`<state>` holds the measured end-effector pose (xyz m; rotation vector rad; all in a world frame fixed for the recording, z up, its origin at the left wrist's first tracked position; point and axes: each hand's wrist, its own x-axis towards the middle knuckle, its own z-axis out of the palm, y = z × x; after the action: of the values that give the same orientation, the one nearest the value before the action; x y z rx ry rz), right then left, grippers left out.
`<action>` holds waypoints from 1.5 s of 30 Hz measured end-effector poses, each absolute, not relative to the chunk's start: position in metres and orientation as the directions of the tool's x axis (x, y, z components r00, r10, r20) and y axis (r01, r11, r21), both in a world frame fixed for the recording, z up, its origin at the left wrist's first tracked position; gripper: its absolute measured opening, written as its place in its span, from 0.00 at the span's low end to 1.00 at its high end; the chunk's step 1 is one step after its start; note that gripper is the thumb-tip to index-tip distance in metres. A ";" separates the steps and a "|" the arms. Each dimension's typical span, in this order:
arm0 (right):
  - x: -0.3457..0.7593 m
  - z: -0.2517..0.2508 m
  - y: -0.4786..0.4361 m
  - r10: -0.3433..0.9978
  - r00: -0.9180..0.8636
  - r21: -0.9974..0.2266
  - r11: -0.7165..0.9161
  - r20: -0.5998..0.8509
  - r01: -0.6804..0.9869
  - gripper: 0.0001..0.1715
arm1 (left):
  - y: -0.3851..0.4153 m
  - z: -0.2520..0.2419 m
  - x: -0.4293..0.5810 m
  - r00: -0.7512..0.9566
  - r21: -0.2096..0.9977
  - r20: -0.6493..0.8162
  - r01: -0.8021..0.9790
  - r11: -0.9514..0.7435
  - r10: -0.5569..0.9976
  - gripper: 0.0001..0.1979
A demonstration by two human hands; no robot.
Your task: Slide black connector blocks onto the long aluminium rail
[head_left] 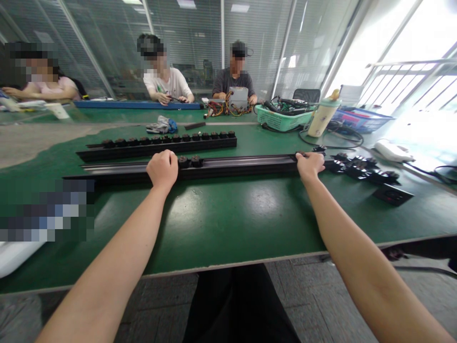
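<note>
A long black metal channel point(243, 166), like a power strip housing, lies across the green table in front of me. Two black socket modules point(190, 161) sit in its slot, left of the middle. Right beside them, my left hand point(163, 170) is closed over the channel, its fingertips hidden behind. At the channel's right end my right hand point(310, 164) pinches a small dark piece, probably a socket module, mostly covered by the fingers. Several loose black socket modules point(360, 166) lie just right of that hand, with a flat black socket plate point(393, 194) closer to me.
Behind lies a second black channel point(160, 147) carrying a row of socket modules. Gloves point(162, 125), a green basket point(283, 119) of cables, a cream bottle point(323, 116) and a blue basket point(360, 119) stand farther back. Three people sit across the table point(228, 224).
</note>
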<state>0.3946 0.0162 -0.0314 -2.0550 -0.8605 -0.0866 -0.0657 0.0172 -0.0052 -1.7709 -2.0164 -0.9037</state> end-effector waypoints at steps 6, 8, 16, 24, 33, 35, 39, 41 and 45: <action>0.395 -0.030 0.014 0.547 0.759 -0.703 -0.380 0.353 0.601 0.12 | 0.017 -0.005 -0.065 -0.186 0.245 0.606 0.969 0.041 0.774 0.20; 0.395 -0.030 0.013 0.546 0.760 -0.697 -0.388 0.354 0.603 0.12 | 0.018 -0.005 -0.065 -0.188 0.245 0.605 0.968 0.044 0.774 0.20; 0.393 -0.026 0.009 0.551 0.754 -0.658 -0.424 0.358 0.623 0.14 | 0.016 -0.004 -0.064 -0.198 0.264 0.590 0.964 0.045 0.783 0.21; 0.391 -0.024 0.005 0.552 0.743 -0.639 -0.426 0.378 0.641 0.16 | 0.016 -0.003 -0.064 -0.202 0.262 0.583 0.964 0.054 0.787 0.21; 0.394 -0.029 0.006 0.564 0.701 -0.590 -0.409 0.436 0.696 0.15 | 0.015 -0.003 -0.064 -0.200 0.254 0.585 0.965 0.056 0.786 0.20; 0.393 -0.028 0.005 0.573 0.697 -0.582 -0.414 0.431 0.700 0.15 | 0.016 -0.003 -0.064 -0.199 0.258 0.584 0.965 0.052 0.787 0.20; 0.392 -0.026 0.003 0.599 0.675 -0.547 -0.422 0.431 0.723 0.16 | 0.017 -0.004 -0.065 -0.197 0.269 0.581 0.962 0.042 0.790 0.20; 0.392 -0.026 0.003 0.603 0.667 -0.533 -0.424 0.438 0.732 0.16 | 0.017 -0.004 -0.065 -0.195 0.265 0.583 0.963 0.043 0.789 0.20; 0.393 -0.028 0.004 0.592 0.668 -0.532 -0.422 0.451 0.734 0.17 | 0.016 -0.004 -0.064 -0.191 0.253 0.596 0.967 0.044 0.780 0.21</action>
<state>0.3931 0.0039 -0.0281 -2.1552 -1.0187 -0.2508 -0.0645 0.0161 -0.0036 -1.7744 -2.0294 -0.8916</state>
